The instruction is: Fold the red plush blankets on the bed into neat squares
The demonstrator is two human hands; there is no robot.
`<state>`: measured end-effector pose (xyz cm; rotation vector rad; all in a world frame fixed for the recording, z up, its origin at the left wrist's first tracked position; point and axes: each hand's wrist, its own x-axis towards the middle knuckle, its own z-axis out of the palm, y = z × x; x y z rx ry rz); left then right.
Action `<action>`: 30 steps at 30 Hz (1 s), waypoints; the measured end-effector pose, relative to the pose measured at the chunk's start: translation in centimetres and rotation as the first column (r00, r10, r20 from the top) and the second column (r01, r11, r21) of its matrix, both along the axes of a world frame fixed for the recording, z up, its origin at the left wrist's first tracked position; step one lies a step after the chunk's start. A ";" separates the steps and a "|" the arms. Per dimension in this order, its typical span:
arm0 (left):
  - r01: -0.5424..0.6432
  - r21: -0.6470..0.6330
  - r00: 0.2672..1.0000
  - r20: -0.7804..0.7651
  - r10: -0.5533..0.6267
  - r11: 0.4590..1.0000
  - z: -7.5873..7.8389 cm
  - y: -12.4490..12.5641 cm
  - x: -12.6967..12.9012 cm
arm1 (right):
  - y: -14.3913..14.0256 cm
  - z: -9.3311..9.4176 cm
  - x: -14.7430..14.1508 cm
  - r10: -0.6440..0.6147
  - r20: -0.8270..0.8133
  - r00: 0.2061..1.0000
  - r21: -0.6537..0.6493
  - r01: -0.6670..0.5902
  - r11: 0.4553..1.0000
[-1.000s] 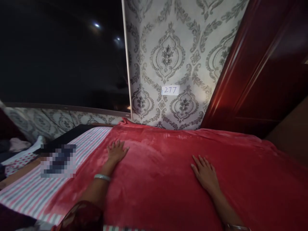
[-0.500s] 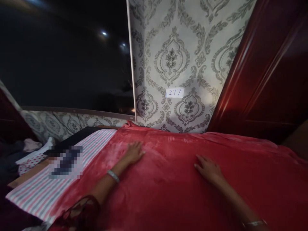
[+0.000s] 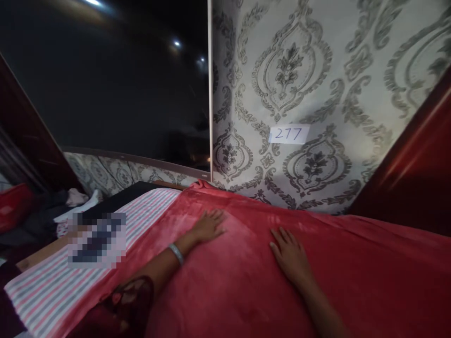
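My left hand (image 3: 208, 224) and right hand (image 3: 289, 253) lie open and flat on the red blanket (image 3: 246, 281), gripping nothing. It looks soft, plush and limp, likely best pinched at its far edge.

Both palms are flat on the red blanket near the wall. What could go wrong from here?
1. The left hand and right hand press flat on the red blanket without gripping it, so the plush cloth might bunch rather than slide.
2. Its far edge lies against the patterned wall, so pushing forward could ruck it up there.
3. The striped sheet underneath, uncovered at the left, may shift too.
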<state>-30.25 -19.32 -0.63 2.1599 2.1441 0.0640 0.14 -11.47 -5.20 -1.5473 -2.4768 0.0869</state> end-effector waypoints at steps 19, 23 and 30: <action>-0.604 0.175 0.778 -0.083 0.623 0.778 0.9 3.2 -14.4 | 1.2 -2.1 0.5 0.010 0.018 1.000 0.071 -0.011 0.997; -0.524 0.274 0.824 -0.077 0.561 0.807 1.4 5.7 -14.2 | 1.0 -1.8 0.5 0.005 0.001 1.000 0.071 -0.005 0.997; -0.319 0.280 0.931 -0.089 0.355 0.906 -0.4 7.6 -15.2 | 0.7 -1.5 0.6 0.005 0.001 1.000 0.079 -0.005 0.997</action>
